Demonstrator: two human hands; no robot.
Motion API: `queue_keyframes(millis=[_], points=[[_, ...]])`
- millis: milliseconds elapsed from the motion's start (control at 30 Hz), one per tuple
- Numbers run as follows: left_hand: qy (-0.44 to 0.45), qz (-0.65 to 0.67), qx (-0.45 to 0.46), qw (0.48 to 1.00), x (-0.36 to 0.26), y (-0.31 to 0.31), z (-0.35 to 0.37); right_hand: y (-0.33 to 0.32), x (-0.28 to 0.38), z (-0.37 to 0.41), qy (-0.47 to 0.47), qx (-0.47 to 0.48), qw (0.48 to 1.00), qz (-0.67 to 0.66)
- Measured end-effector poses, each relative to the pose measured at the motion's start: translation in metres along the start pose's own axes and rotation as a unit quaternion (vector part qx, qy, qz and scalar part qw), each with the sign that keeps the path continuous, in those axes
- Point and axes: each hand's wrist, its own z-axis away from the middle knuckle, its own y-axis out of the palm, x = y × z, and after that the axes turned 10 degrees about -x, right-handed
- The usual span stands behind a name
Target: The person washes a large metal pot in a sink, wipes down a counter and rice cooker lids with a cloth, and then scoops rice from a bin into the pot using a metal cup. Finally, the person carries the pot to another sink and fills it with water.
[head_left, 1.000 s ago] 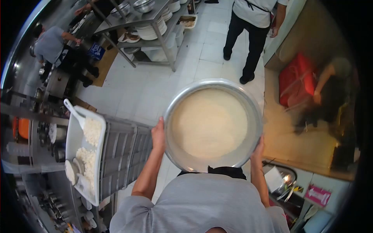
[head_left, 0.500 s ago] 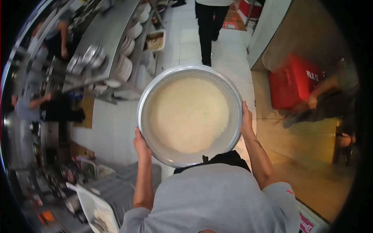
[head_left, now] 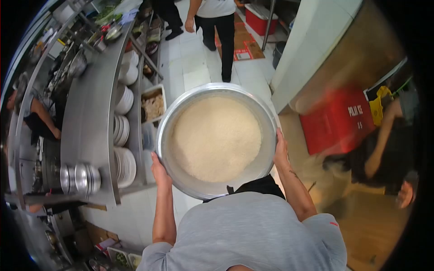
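A large round metal pot is held level in front of my waist, between both hands. Pale, grainy contents that look like uncooked rice fill much of it. My left hand grips the left side of the pot, thumb up near the rim. On the opposite side my right hand clasps the pot wall the same way. The fingers under and behind the wall are hidden on both sides.
To the left runs a steel counter with metal bowls; plate stacks fill its shelf. Ahead a person walks on the tiled floor. A red ice box and another person's arm are at right, beside a pillar.
I have moved forward and the view has turned, so the counter and plate stacks sit nearer on my left. Both hands still hold the pot. The person ahead now appears further left.
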Motion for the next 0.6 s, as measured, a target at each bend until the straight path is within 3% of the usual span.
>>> queue_keyframes(millis=[67, 200, 367, 533, 600], points=[[0.010, 0.018, 0.015, 1.000, -0.016, 0.048, -0.026, 0.034, 0.016, -0.047, -0.001, 0.019, 1.000, -0.005], [0.022, -0.006, -0.040, 0.999, -0.036, 0.124, -0.079, 0.111, 0.068, -0.111, 0.012, 0.082, 0.996, -0.009], [-0.028, 0.013, 0.020, 0.999, -0.071, 0.232, -0.142, 0.185, 0.085, -0.212, -0.018, 0.006, 1.000, -0.010], [0.050, -0.014, 0.048, 0.998, -0.080, 0.363, -0.255, 0.238, 0.086, -0.301, 0.008, -0.003, 0.998, -0.056], [-0.022, -0.025, 0.079, 0.996, -0.114, 0.427, -0.259, 0.260, 0.093, -0.346, -0.037, -0.052, 0.995, -0.071]])
